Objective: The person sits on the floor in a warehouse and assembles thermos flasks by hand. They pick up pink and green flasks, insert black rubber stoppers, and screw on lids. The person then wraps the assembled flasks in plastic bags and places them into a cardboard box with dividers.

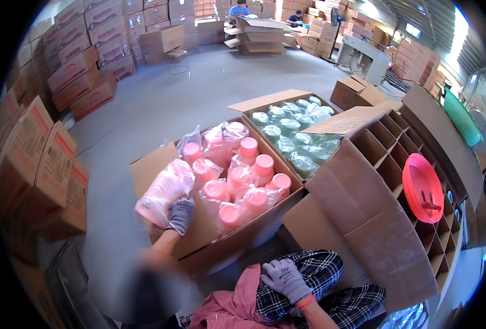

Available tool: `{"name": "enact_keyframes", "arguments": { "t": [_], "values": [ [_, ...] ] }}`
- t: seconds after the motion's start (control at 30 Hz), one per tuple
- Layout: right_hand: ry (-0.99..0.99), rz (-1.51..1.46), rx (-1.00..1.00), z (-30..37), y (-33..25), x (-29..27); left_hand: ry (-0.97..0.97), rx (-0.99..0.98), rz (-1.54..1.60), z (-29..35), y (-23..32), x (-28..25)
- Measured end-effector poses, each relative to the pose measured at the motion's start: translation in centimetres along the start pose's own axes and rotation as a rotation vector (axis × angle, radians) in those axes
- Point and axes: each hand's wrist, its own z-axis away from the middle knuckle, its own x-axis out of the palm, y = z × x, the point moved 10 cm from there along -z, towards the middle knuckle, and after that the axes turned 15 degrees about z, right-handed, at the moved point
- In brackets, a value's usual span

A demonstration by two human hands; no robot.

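In the head view, the only one I am getting, my gloved left hand (182, 213) is gripping the bunched plastic at the near side of a pink bagged bottle (167, 186), its fingers bending tightly around the wrap. That bottle is tilting over the left flap (200, 233) of the cardboard box (248, 237), lying apart from the upright ones.

My right hand (288, 278) is resting on the knee of the checked trousers (322, 267), beside a pink cloth (226, 301). Its fingers are curling downward, and I am seeing only their backs, so I cannot tell whether they are pinching any fabric.

As for progress, about a dozen pink bottles (263, 164) are standing in the box, caps up, with clear plastic covering several; the one I am holding is the only one lying outside. I cannot tell whether it is going in or coming out. Behind, a second box is holding green bagged bottles (289, 125), with neither hand touching them. On the right, a divided carton (372, 219) is showing mostly bare compartments, with a red basin (413, 192) sitting across the dividers.
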Motion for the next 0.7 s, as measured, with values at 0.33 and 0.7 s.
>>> {"name": "enact_keyframes", "arguments": {
  "t": [0.33,0.7],
  "values": [
    [-0.065,0.04,0.06,-0.1,1.7,1.3,-0.211,-0.151,-0.106,-0.9,1.8,7.9],
    [-0.056,0.033,0.048,0.0,1.9,0.8,-0.035,-0.081,-0.143,1.1,0.9,5.3]
  ]
}}
